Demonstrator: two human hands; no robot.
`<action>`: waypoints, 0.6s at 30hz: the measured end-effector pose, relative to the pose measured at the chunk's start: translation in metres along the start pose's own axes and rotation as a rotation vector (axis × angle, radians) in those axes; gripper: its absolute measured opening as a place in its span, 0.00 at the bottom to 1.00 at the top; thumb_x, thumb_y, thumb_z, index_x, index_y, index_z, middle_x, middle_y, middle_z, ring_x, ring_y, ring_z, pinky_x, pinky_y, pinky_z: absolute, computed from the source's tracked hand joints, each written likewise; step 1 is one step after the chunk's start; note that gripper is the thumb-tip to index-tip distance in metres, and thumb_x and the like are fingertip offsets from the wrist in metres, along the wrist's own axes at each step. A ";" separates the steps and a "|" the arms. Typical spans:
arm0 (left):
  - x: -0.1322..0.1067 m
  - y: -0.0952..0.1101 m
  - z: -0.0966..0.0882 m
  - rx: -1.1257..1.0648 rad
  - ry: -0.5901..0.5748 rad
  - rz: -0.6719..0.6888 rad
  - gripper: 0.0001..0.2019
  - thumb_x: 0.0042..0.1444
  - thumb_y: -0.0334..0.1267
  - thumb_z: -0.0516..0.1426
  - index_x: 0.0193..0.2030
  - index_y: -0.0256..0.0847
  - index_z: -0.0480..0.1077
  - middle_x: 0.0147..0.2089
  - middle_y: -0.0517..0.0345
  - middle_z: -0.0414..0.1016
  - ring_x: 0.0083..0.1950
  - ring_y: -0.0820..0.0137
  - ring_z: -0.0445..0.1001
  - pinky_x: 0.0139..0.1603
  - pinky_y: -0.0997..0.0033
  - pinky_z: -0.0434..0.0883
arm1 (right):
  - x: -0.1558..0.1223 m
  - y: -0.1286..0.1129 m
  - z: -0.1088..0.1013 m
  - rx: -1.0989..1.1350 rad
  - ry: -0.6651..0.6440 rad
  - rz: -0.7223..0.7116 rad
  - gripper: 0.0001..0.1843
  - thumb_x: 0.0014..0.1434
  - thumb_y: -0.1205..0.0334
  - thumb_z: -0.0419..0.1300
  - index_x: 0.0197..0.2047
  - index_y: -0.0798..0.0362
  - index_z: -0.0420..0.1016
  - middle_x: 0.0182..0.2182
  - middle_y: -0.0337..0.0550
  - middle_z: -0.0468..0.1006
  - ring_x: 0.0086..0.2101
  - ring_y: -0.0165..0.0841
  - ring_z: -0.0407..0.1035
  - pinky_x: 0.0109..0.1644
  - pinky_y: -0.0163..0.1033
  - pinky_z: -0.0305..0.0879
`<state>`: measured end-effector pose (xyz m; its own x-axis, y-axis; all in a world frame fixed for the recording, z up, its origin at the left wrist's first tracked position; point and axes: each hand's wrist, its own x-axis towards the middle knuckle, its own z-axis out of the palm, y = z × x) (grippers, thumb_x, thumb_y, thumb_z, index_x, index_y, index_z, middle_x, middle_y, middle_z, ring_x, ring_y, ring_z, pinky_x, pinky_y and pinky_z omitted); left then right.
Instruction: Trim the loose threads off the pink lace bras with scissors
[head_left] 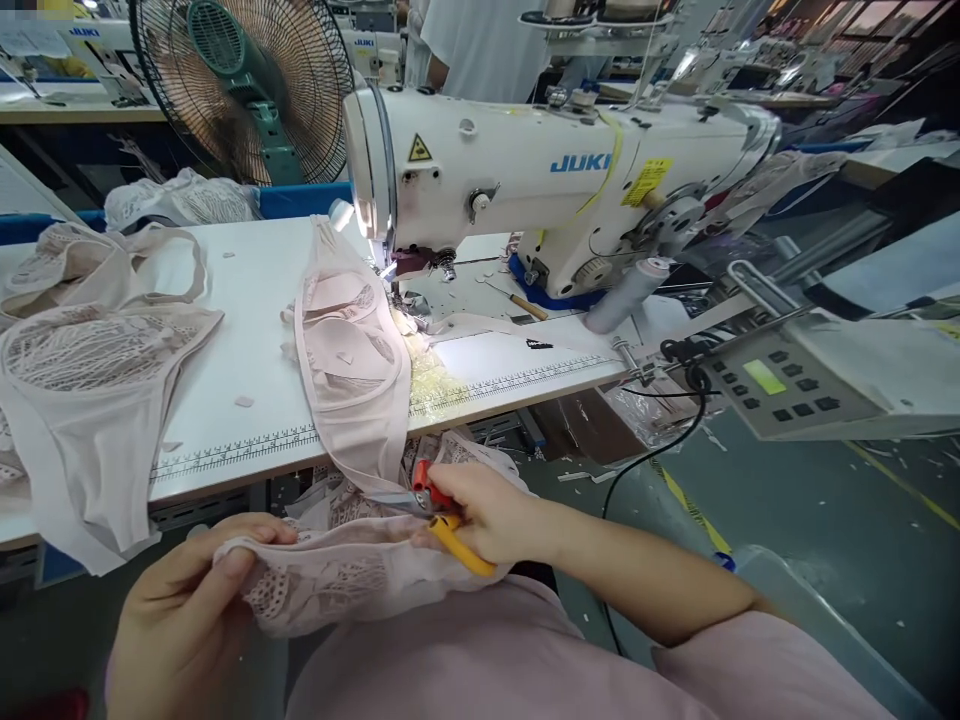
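Note:
My left hand [176, 610] pinches the edge of a pale pink lace garment [337, 575] held in my lap. My right hand [480, 510] is closed on small thread snips [439, 510] with red and yellow handles, the blades pointing left at the fabric strip. That strip belongs to a pink bra piece [349, 360] that trails from the needle area of the white sewing machine [540, 170] over the table's front edge down to my hands.
A pile of pink lace garments [82, 370] lies on the white table [247, 330] at left. A fan [240, 80] stands behind it. A control panel [772, 385] and thread cone [626, 295] sit at right. A person stands behind the machine.

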<state>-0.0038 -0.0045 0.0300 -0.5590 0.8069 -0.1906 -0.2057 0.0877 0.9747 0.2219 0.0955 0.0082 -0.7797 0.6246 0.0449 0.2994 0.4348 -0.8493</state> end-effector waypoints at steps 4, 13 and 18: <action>0.004 -0.004 0.002 0.033 -0.053 0.011 0.08 0.37 0.42 0.69 0.24 0.43 0.78 0.29 0.55 0.78 0.37 0.61 0.74 0.31 0.70 0.73 | 0.020 -0.006 -0.002 0.079 -0.101 -0.003 0.13 0.49 0.67 0.62 0.26 0.52 0.58 0.28 0.36 0.71 0.27 0.26 0.63 0.28 0.30 0.58; 0.017 0.010 -0.018 0.465 -0.549 0.135 0.09 0.56 0.42 0.56 0.28 0.43 0.70 0.30 0.57 0.71 0.32 0.68 0.69 0.32 0.75 0.67 | 0.029 -0.005 0.002 -0.088 -0.300 -0.190 0.09 0.47 0.71 0.60 0.24 0.54 0.61 0.26 0.39 0.70 0.25 0.27 0.59 0.26 0.30 0.55; 0.018 0.018 -0.038 0.845 -0.868 0.036 0.10 0.60 0.42 0.51 0.28 0.43 0.62 0.27 0.60 0.64 0.27 0.71 0.62 0.28 0.76 0.62 | 0.020 0.001 0.011 -0.081 -0.394 -0.262 0.10 0.49 0.67 0.58 0.22 0.52 0.58 0.22 0.38 0.67 0.24 0.27 0.58 0.27 0.31 0.55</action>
<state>-0.0481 -0.0102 0.0394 0.2378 0.9114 -0.3360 0.5690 0.1497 0.8086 0.2005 0.1014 0.0026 -0.9790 0.2007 0.0359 0.0947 0.6037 -0.7916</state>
